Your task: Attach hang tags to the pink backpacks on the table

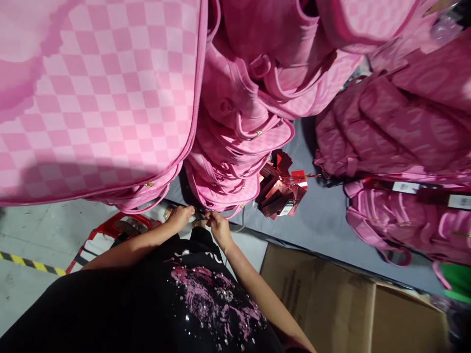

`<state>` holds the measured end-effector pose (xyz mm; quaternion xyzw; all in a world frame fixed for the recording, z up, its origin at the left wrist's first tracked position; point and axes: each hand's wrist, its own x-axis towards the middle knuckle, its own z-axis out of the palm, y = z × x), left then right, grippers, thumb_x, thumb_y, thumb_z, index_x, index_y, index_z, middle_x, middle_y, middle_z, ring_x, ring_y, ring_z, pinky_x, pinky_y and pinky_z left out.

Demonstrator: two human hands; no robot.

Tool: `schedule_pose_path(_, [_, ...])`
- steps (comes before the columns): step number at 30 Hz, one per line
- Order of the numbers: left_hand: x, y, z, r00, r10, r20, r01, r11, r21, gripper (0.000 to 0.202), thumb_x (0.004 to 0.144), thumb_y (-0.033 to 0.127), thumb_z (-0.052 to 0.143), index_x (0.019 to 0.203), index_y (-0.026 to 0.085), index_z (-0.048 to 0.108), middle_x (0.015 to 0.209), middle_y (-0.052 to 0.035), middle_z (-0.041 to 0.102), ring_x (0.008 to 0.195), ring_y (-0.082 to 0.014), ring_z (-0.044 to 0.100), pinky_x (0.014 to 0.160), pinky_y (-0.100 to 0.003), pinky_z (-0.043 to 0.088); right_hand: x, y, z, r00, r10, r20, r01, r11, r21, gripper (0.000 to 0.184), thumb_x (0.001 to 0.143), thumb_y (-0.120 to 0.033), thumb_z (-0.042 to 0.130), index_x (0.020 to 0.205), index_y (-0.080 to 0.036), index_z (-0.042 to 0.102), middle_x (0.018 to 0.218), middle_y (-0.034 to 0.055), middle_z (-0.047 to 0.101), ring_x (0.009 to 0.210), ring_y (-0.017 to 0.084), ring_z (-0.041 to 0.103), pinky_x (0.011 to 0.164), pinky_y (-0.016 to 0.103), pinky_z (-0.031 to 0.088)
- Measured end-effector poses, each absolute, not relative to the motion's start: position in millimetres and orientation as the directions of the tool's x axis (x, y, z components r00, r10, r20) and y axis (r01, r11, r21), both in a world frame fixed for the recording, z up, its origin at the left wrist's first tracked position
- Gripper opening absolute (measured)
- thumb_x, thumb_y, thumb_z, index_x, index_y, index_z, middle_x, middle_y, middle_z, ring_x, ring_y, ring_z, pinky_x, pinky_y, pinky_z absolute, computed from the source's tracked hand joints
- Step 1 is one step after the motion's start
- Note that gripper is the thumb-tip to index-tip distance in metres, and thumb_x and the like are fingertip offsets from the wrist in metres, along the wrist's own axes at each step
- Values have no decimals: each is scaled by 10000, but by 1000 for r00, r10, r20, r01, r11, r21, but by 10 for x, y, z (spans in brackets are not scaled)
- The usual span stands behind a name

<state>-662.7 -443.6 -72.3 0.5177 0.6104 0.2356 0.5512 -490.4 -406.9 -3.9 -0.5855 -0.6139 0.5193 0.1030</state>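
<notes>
My left hand (pixel 180 215) and my right hand (pixel 218 225) are held close together, low in front of my body, just below a stack of pink checkered bags (pixel 228 162). Both hands have their fingers curled in a pinch around something small and dark between them that I cannot make out. A thin clear strand runs off to the right of my right hand. A bunch of red and black hang tags (pixel 281 189) lies on the grey table (pixel 324 220) just right of the stack.
A large pink checkered bag (pixel 91 98) fills the upper left. More pink bags (pixel 397 127) pile up at the right. A brown cardboard box (pixel 331 299) stands at the lower right. A red stool (pixel 110 230) and yellow-black floor tape (pixel 29 264) are at the lower left.
</notes>
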Motion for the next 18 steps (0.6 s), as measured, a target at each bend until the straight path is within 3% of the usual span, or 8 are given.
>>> schedule_pose_path(4, [-6606, -4448, -641, 242, 873, -424, 165, 393, 904, 183, 848, 214, 525, 927, 142, 673, 770, -28, 717, 677, -120, 673, 653, -209, 522, -4854, -4060, -19, -313, 845, -433, 642, -147, -752, 126, 759, -217, 382, 787, -195, 503, 732, 20, 571, 624, 134, 548, 653, 255, 449])
schedule_pose_path(8, [-6533, -4449, -654, 289, 851, -438, -115, 485, 867, 216, 801, 191, 564, 974, 130, 679, 803, -50, 717, 743, -147, 686, 699, -254, 542, -4830, -4038, -17, -266, 819, -508, 541, -310, -782, 169, 793, -352, 457, 758, -193, 504, 656, -13, 504, 551, 117, 483, 570, 243, 438])
schedule_pose_path(13, [-6394, -4337, -654, 171, 916, -364, -139, 388, 911, 130, 753, 230, 650, 813, 121, 685, 845, -54, 683, 671, -110, 631, 651, -229, 503, -4776, -3916, 38, -256, 774, -579, 478, -420, -772, 302, 749, -479, 562, 747, -177, 542, 618, -21, 505, 563, 115, 467, 586, 255, 433])
schedule_pose_path(16, [-6350, -4257, -592, 232, 875, -425, -172, 466, 868, 186, 828, 265, 571, 880, 108, 654, 757, -38, 683, 489, -74, 543, 515, -201, 434, -4721, -3838, 81, -305, 739, -601, 514, -403, -757, 334, 740, -504, 580, 747, -171, 556, 647, -11, 525, 595, 117, 478, 611, 259, 434])
schedule_pose_path(18, [-6368, -4225, -541, 274, 876, -397, -92, 435, 896, 166, 835, 243, 561, 864, 115, 663, 741, -31, 691, 529, -88, 566, 549, -205, 433, -4697, -3813, 94, -325, 731, -599, 548, -371, -750, 344, 749, -514, 569, 751, -170, 558, 646, -11, 521, 590, 116, 472, 596, 253, 423])
